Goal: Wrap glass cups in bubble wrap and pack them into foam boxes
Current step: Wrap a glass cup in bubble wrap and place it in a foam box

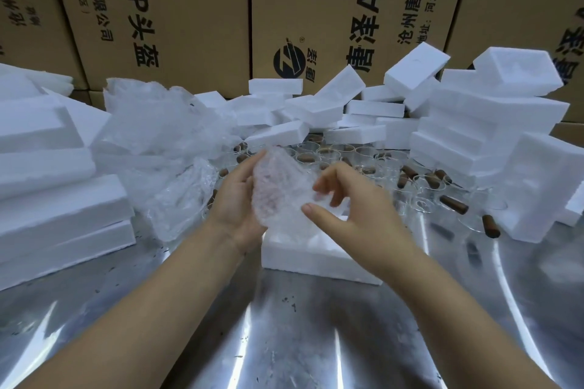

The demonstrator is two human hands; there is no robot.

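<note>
A bundle of bubble wrap (279, 189) hangs above an open white foam box (313, 257) on the steel table. My left hand (235, 199) holds the bundle from the left, fingers curled behind it. My right hand (344, 199) is at its right side, thumb stretched toward the wrap and fingers blurred and loosely bent near it. Whether a cup is inside the wrap I cannot tell. Several clear glass cups (363, 156) with brown wooden handles (453, 204) stand behind the hands.
Stacks of white foam boxes (53, 196) fill the left and more foam boxes (493, 123) the right and back. A heap of loose bubble wrap (158, 133) lies left of centre. Cardboard cartons (196, 9) wall off the back. The shiny steel table (290, 335) stretches toward me.
</note>
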